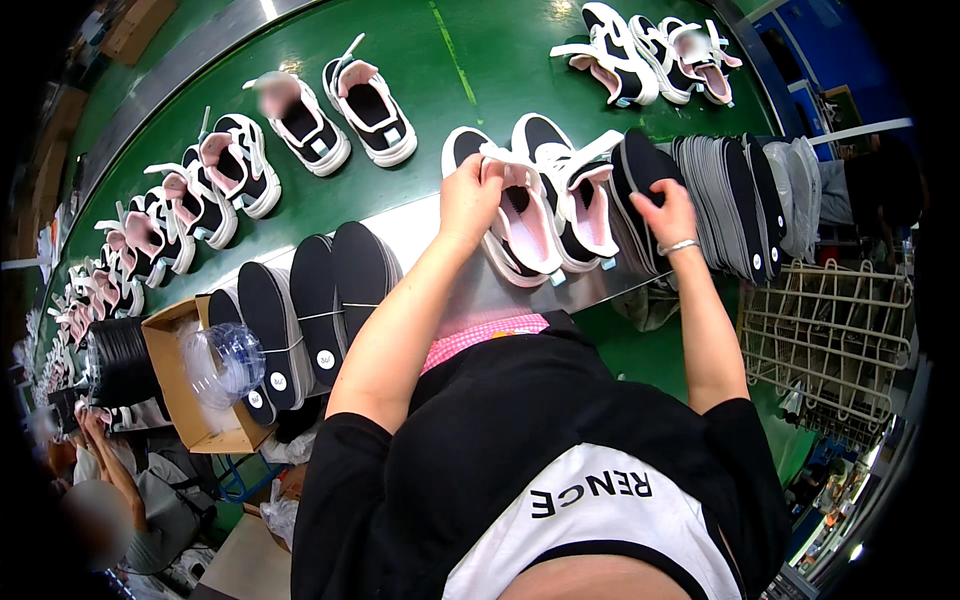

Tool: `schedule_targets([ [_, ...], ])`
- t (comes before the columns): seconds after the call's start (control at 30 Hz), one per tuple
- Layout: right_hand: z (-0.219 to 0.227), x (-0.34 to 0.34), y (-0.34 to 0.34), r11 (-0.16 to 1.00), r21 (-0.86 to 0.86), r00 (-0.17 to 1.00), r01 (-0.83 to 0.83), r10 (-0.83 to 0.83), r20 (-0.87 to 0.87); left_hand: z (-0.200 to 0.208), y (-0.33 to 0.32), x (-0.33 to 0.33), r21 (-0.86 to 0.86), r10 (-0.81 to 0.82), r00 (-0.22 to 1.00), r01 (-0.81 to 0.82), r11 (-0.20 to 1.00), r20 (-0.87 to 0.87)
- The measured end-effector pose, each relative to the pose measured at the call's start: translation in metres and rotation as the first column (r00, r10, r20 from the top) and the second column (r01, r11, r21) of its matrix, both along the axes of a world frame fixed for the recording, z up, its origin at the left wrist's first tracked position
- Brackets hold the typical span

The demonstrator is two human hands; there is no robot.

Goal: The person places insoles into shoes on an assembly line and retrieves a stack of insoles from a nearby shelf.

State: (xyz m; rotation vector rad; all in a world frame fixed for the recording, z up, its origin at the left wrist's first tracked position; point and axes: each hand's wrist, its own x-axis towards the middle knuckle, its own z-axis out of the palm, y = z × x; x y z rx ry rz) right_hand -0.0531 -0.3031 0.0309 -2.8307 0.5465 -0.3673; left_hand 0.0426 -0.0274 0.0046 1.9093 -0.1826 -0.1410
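Two black-and-white sneakers with pale pink linings stand side by side on the metal table edge in front of me. The left sneaker [522, 262] has its collar pinched by my left hand [468, 200], fingers closed at the tongue. Beside it, the right sneaker [590, 222] has a white strap sticking up toward the right. My right hand [672, 218] is closed at the lower end of a black insole [643, 158], thumb and fingers bent round its edge. Whether that insole is lifted off the ones under it I cannot tell.
Stacked insoles [715, 205] stand at the right, with more tied insole bundles [318, 290] at the left. A cardboard box [165, 350] holds clear plastic. Sneakers line the green belt [460, 60]. At right hangs a wire rack [825, 340]. Another person [110, 460] sits lower left.
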Motion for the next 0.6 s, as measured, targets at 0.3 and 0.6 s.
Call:
schedule_targets([
  [0.3,0.115,-0.026,0.121,0.725,-0.099,0.731,-0.682,0.678,-0.076,0.003,-0.006,-0.020,-0.070,0.082,0.995,-0.087,0.994,-0.064],
  [0.6,0.137,-0.028,0.142,0.546,-0.158,0.541,-0.823,0.667,-0.513,-0.004,-0.010,-0.025,-0.012,0.064,0.998,-0.064,0.998,0.012],
])
